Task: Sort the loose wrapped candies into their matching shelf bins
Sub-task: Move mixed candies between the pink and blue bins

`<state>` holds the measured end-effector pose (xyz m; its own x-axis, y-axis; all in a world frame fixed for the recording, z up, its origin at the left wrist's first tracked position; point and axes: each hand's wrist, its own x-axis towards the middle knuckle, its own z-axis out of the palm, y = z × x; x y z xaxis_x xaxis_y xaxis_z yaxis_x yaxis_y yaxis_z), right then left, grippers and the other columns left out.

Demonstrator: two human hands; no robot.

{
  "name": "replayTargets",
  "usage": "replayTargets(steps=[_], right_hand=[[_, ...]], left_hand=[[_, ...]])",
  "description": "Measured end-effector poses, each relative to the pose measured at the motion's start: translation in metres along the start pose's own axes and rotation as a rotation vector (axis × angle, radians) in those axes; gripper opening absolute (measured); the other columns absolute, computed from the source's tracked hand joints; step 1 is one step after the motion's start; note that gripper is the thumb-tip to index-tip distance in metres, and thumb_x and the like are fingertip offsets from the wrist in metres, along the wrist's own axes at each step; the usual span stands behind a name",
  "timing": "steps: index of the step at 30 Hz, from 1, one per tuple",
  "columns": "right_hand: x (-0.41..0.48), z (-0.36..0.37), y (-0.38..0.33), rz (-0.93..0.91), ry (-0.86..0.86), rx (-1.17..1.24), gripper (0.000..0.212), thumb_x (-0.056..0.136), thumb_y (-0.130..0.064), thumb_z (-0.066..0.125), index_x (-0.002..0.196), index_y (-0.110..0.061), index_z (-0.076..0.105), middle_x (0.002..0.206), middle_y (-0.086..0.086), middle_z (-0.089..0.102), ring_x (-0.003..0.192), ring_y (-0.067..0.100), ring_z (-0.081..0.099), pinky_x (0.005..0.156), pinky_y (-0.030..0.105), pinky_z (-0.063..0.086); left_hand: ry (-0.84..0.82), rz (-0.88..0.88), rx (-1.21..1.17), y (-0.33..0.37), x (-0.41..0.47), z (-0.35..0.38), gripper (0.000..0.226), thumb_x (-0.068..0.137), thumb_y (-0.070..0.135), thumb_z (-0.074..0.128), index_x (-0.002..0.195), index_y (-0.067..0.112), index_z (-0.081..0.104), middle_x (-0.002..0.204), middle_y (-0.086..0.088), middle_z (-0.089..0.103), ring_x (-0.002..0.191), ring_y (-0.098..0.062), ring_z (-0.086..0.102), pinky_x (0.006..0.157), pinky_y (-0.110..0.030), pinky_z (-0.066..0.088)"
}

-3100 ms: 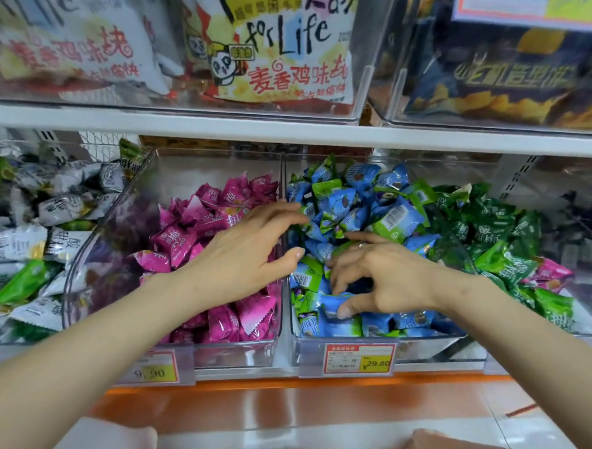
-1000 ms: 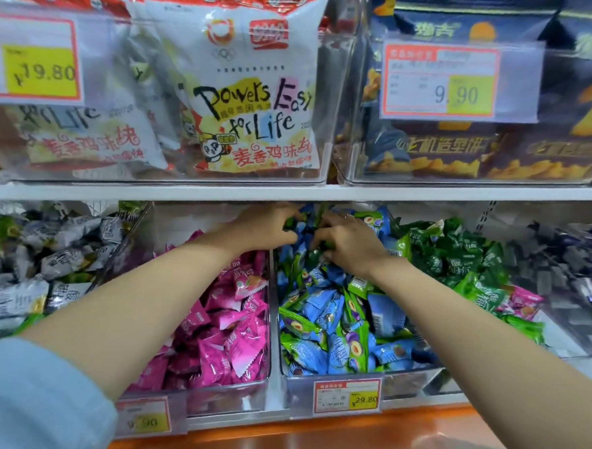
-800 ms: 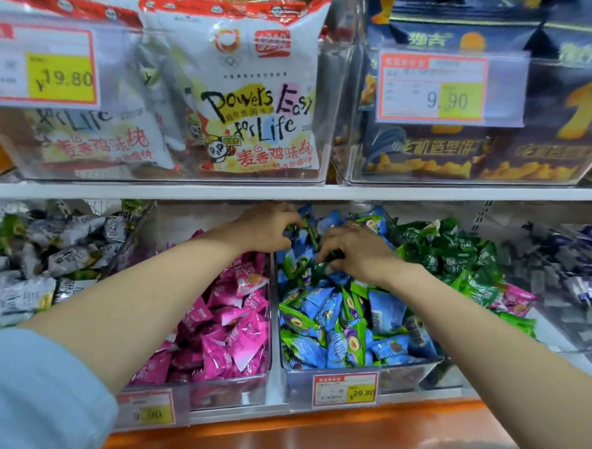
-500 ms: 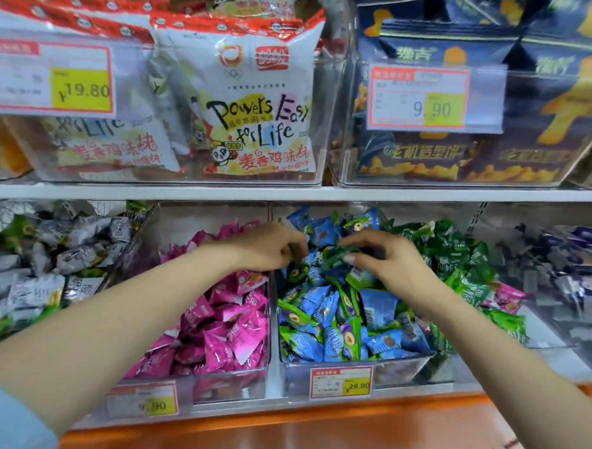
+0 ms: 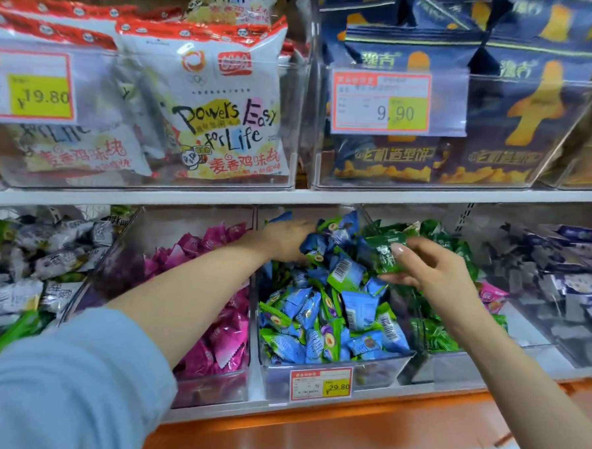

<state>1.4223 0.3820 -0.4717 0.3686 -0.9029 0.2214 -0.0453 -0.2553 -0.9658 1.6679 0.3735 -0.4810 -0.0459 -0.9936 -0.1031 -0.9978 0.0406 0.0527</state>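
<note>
My right hand [image 5: 433, 269] pinches dark green wrapped candies [image 5: 387, 253] above the wall between the blue candy bin [image 5: 334, 386] and the green candy bin [image 5: 445, 367]. My left hand [image 5: 283, 239] reaches deep into the back of the blue bin, fingers curled among blue-and-green candies [image 5: 321, 242]; I cannot tell whether it holds any. The pink candy bin [image 5: 210, 388] lies under my left forearm. A stray pink candy [image 5: 491, 296] lies in the green bin.
A bin of grey and white candies [image 5: 17, 278] stands at the left and a bin of purple-grey candies [image 5: 566, 283] at the right. The upper shelf [image 5: 289, 196] carries clear bins of snack bags. An orange ledge [image 5: 311, 427] runs below.
My right hand has drawn back to the right and lifted green candies out of the blue bin. My left hand stays at the back of that bin. The view has tilted slightly.
</note>
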Motion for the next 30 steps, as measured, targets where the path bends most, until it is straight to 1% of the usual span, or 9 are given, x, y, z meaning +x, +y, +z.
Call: replayTargets(steps=[3, 6, 10, 12, 17, 21, 24, 27, 30], right_hand=[[0.001, -0.002, -0.002, 0.06, -0.003, 0.099, 0.018, 0.09, -0.014, 0.058, 0.102, -0.002, 0.056, 0.081, 0.001, 0.055, 0.059, 0.018, 0.069, 0.058, 0.016, 0.054], [0.003, -0.001, -0.005, 0.106, 0.003, 0.169, 0.018, 0.085, -0.012, 0.062, 0.1, -0.007, 0.053, 0.09, 0.0, 0.059, 0.063, 0.018, 0.07, 0.061, 0.017, 0.056], [0.007, 0.001, -0.004, 0.138, -0.005, 0.148, 0.057, 0.086, -0.008, 0.062, 0.136, 0.0, 0.037, 0.099, -0.005, 0.056, 0.074, 0.023, 0.068, 0.068, 0.021, 0.058], [0.008, 0.001, -0.002, 0.133, 0.003, 0.101, 0.063, 0.088, -0.006, 0.06, 0.142, 0.005, 0.029, 0.11, 0.002, 0.055, 0.074, 0.021, 0.066, 0.065, 0.021, 0.056], [0.011, 0.001, 0.001, 0.09, 0.004, 0.014, 0.051, 0.087, -0.01, 0.062, 0.132, 0.003, 0.043, 0.095, -0.001, 0.06, 0.069, 0.016, 0.065, 0.059, 0.019, 0.054], [0.016, -0.002, 0.004, 0.086, -0.007, -0.014, 0.042, 0.086, -0.008, 0.063, 0.125, 0.004, 0.049, 0.1, 0.011, 0.062, 0.066, 0.011, 0.066, 0.061, 0.019, 0.056], [0.019, -0.004, 0.004, 0.073, -0.055, -0.04, 0.018, 0.088, -0.004, 0.06, 0.105, -0.008, 0.06, 0.108, 0.025, 0.062, 0.068, 0.006, 0.066, 0.062, 0.017, 0.055], [0.02, -0.005, 0.004, 0.062, -0.07, -0.048, 0.023, 0.088, -0.002, 0.059, 0.096, -0.023, 0.061, 0.114, 0.031, 0.057, 0.078, 0.012, 0.065, 0.062, 0.015, 0.054], [0.021, -0.005, 0.004, 0.066, -0.06, -0.042, 0.022, 0.086, -0.002, 0.062, 0.102, -0.017, 0.06, 0.112, 0.028, 0.059, 0.083, 0.016, 0.063, 0.063, 0.016, 0.055]], left_hand=[[-0.028, 0.043, 0.062, -0.01, -0.009, -0.005, 0.055, 0.09, 0.029, 0.059, 0.138, 0.012, 0.039, 0.141, -0.006, 0.043, 0.125, -0.022, 0.043, 0.094, -0.027, 0.032], [-0.143, 0.082, 0.004, -0.02, -0.02, -0.01, 0.041, 0.093, 0.019, 0.054, 0.133, 0.016, 0.048, 0.138, -0.003, 0.047, 0.124, -0.02, 0.045, 0.098, -0.025, 0.032], [-0.275, 0.133, -0.028, -0.027, -0.029, -0.018, 0.044, 0.09, 0.006, 0.047, 0.129, 0.027, 0.054, 0.142, 0.0, 0.044, 0.127, -0.019, 0.043, 0.107, -0.036, 0.034], [-0.298, 0.162, -0.066, -0.028, -0.035, -0.02, 0.05, 0.085, 0.005, 0.045, 0.125, 0.033, 0.057, 0.144, 0.001, 0.043, 0.125, -0.019, 0.046, 0.106, -0.041, 0.036], [-0.336, 0.225, -0.03, -0.01, -0.057, -0.025, 0.053, 0.087, -0.001, 0.04, 0.129, 0.028, 0.055, 0.146, 0.01, 0.039, 0.133, -0.009, 0.035, 0.113, -0.032, 0.025], [-0.357, 0.261, -0.105, -0.008, -0.072, -0.016, 0.054, 0.085, -0.005, 0.04, 0.13, 0.023, 0.054, 0.141, 0.008, 0.046, 0.126, -0.011, 0.046, 0.108, -0.033, 0.035], [-0.257, 0.237, -0.275, -0.011, -0.081, -0.018, 0.049, 0.086, -0.006, 0.043, 0.121, 0.023, 0.061, 0.128, 0.009, 0.058, 0.116, 0.0, 0.053, 0.106, -0.028, 0.039], [-0.129, 0.206, -0.414, -0.008, -0.081, -0.021, 0.04, 0.088, 0.001, 0.049, 0.106, 0.033, 0.063, 0.114, 0.011, 0.064, 0.104, 0.001, 0.06, 0.098, -0.028, 0.047], [0.059, 0.232, -0.452, 0.001, -0.066, -0.024, 0.031, 0.089, 0.016, 0.059, 0.099, 0.045, 0.056, 0.113, 0.01, 0.056, 0.103, -0.003, 0.055, 0.091, -0.027, 0.043]])
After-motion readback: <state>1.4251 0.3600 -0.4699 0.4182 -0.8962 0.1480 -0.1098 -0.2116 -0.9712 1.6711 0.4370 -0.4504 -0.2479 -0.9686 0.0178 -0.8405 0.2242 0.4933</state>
